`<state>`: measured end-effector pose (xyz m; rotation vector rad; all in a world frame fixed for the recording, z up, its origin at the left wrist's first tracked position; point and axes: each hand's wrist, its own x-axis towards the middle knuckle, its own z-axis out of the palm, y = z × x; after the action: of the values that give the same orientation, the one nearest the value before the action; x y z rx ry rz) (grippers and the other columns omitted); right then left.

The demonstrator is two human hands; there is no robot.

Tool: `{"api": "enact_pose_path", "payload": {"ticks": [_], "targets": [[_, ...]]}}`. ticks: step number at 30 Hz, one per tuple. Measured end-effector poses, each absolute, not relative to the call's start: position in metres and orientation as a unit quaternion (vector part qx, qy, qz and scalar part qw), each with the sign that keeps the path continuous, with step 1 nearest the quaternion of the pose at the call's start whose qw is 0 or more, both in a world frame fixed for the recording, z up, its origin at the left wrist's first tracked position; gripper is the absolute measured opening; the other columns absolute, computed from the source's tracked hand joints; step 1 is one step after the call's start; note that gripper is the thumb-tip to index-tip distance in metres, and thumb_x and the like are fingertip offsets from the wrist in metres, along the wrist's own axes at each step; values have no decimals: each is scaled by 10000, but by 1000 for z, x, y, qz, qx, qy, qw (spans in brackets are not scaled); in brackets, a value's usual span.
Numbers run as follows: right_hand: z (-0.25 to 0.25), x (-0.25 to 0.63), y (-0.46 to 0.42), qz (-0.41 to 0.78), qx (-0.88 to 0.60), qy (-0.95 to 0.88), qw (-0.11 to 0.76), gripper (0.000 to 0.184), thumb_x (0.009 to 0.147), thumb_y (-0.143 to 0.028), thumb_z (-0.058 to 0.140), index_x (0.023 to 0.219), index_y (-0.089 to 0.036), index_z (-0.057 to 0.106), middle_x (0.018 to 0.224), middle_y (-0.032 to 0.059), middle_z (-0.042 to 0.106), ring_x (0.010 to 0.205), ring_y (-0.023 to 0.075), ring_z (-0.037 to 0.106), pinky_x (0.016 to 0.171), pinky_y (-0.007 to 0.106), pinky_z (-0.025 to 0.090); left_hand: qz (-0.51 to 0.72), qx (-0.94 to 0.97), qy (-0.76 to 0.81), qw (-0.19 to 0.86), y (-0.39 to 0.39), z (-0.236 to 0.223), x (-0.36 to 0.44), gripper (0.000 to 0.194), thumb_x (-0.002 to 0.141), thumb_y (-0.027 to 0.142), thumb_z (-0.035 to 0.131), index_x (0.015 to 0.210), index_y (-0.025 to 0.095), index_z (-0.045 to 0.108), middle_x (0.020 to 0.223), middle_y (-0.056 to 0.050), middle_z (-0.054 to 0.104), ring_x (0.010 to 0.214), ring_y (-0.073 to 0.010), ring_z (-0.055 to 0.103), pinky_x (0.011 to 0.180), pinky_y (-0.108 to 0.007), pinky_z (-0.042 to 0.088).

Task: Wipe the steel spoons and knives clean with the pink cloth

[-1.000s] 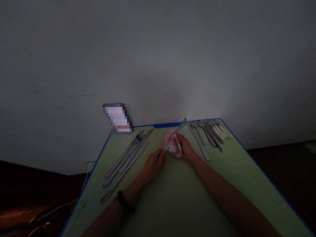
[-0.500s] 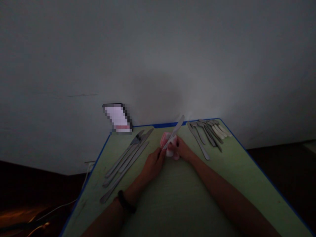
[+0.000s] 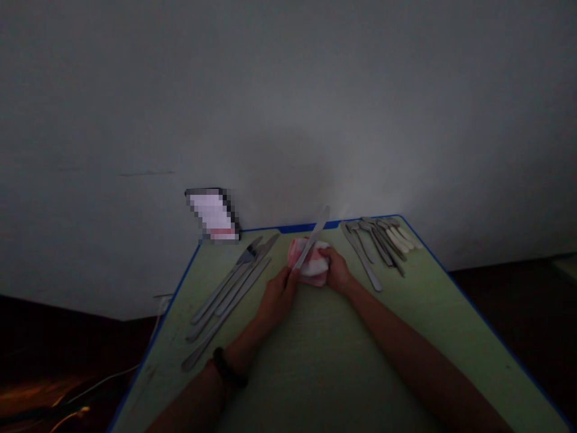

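Note:
My left hand (image 3: 278,294) is closed on the handle of a table knife (image 3: 312,237), whose blade points up and away toward the wall. My right hand (image 3: 338,272) grips a pink and white cloth (image 3: 311,264) bunched against the knife's lower blade. Both hands meet near the middle of the green table (image 3: 324,361), a little short of its far edge. A dark band sits on my left wrist.
Several knives (image 3: 229,288) lie in a row on the table's left side. Several spoons and forks (image 3: 378,243), some with pale handles, lie at the far right. A blurred-out box (image 3: 211,214) stands by the wall at the far left corner. A cable (image 3: 135,361) hangs left of the table.
The knife has tipped more upright and shifted slightly left. The cloth has slid down the blade toward my left hand and spread out under my right hand.

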<state>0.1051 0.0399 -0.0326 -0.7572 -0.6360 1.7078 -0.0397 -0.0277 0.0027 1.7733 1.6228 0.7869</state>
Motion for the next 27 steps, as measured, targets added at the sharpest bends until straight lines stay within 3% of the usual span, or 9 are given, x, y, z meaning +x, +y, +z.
{"api": "enact_pose_path", "payload": {"ticks": [4,10,14,19,27], "targets": [[-34,104,42,724,-329,-237,558,164,636,-334,564,712,-191,586,620,-7,643,619,176,596,646,300,481,311,666,613,291,-26,4,-40,364,906,456,305,729,195,488,631,2,556,583,-157,526,559,-266,391],[-25,107,35,728,-290,-313,537,363,734,-510,566,851,-174,638,738,38,687,688,187,630,654,307,490,299,686,592,300,-26,3,-41,375,911,458,319,732,192,513,624,11,547,573,-150,517,561,-259,377],[-26,107,34,708,-313,-359,521,206,684,-313,679,829,-170,649,751,16,695,665,151,618,657,263,484,291,696,584,300,-26,0,-42,376,912,463,327,764,187,534,649,6,570,581,-148,526,567,-252,388],[-25,106,40,714,-313,-216,588,111,673,-202,610,776,-168,628,703,9,690,646,161,621,657,287,506,275,700,593,287,-27,0,-42,384,909,468,325,738,189,527,628,10,556,574,-148,524,552,-252,375],[-20,106,42,720,-309,-239,574,194,629,-140,592,819,-164,622,691,6,683,629,167,619,649,293,492,279,696,594,293,-28,-1,-41,375,905,465,327,732,192,517,615,15,554,558,-147,526,539,-248,361]]}}
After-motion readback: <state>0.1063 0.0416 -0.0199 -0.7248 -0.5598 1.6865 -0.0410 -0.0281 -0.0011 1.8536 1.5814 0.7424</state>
